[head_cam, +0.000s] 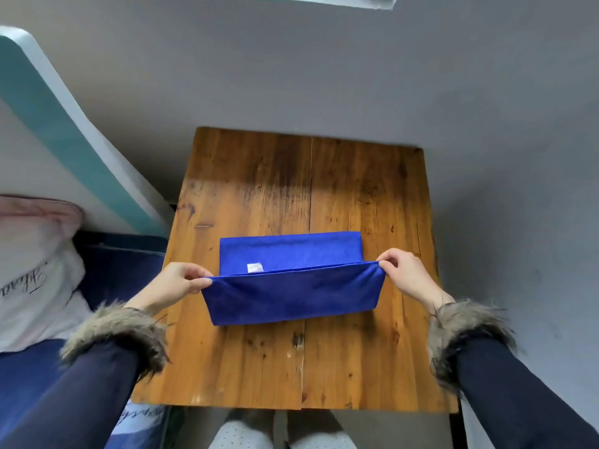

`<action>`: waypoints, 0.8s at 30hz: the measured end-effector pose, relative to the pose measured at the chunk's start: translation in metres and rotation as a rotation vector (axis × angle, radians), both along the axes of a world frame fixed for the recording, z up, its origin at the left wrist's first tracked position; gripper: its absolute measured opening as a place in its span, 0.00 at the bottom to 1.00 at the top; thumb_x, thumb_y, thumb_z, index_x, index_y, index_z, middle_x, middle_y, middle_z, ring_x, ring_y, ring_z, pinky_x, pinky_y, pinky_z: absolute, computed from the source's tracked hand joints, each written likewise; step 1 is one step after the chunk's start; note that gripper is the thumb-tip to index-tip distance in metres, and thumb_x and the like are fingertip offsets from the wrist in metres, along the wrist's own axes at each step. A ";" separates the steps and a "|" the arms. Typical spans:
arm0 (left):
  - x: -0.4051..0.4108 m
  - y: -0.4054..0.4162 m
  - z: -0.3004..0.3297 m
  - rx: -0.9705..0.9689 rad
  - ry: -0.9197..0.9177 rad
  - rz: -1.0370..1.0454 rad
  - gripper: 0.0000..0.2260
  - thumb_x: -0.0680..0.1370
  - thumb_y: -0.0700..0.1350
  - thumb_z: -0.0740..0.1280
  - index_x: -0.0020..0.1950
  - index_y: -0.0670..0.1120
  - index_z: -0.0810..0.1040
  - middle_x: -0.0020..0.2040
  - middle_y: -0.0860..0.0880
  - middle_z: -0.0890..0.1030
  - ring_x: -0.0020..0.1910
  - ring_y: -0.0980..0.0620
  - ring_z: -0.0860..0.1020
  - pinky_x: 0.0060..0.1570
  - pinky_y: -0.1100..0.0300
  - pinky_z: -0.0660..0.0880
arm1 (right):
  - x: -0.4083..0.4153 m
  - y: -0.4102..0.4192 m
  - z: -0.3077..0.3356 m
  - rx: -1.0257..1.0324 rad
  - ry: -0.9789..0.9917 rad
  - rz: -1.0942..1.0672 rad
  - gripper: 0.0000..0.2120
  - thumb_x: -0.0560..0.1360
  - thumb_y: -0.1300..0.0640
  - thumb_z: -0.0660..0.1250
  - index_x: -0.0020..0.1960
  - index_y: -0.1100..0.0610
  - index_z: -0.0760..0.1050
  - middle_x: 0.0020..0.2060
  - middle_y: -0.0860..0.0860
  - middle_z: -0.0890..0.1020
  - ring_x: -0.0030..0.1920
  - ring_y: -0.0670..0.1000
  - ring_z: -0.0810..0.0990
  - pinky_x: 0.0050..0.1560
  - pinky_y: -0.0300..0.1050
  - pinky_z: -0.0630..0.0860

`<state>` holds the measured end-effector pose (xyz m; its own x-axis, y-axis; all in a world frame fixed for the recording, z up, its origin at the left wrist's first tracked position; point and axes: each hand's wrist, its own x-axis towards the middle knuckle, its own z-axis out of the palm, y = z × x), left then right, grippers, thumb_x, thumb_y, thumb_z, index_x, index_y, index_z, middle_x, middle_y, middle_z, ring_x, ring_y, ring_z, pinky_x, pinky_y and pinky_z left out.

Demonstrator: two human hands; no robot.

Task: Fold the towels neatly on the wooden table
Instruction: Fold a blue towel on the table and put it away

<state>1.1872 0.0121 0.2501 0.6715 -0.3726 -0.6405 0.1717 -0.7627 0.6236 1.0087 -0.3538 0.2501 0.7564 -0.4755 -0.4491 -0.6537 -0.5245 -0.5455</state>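
Blue rectangular cloth towel lies mid-fold on the wooden plank table, its near flap lifted. Left hand pinches the flap's left corner, right hand the right (both taut). Carry both corners evenly to the far edge. White tag unreadable; the cushion's script too

Towel flap hides label's lower part.
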 end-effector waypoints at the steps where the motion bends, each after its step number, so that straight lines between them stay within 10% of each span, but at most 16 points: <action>1: 0.008 -0.003 -0.004 0.009 -0.027 0.010 0.03 0.75 0.39 0.68 0.44 0.43 0.82 0.41 0.45 0.82 0.40 0.51 0.76 0.46 0.60 0.74 | 0.009 -0.003 -0.003 0.002 -0.005 -0.005 0.07 0.78 0.60 0.60 0.47 0.56 0.77 0.45 0.49 0.79 0.48 0.49 0.76 0.47 0.40 0.67; 24: 0.084 -0.070 -0.110 0.176 -0.202 0.180 0.05 0.76 0.41 0.66 0.49 0.43 0.80 0.44 0.47 0.78 0.45 0.51 0.73 0.46 0.61 0.65 | 0.097 -0.037 -0.122 -0.009 0.038 -0.192 0.09 0.78 0.62 0.59 0.51 0.60 0.77 0.50 0.57 0.81 0.55 0.58 0.76 0.49 0.39 0.65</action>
<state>1.2711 -0.0579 0.1399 0.8369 -0.1317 -0.5312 0.1994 -0.8305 0.5201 1.1059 -0.3911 0.1282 0.6341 -0.6134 -0.4707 -0.7621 -0.3930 -0.5145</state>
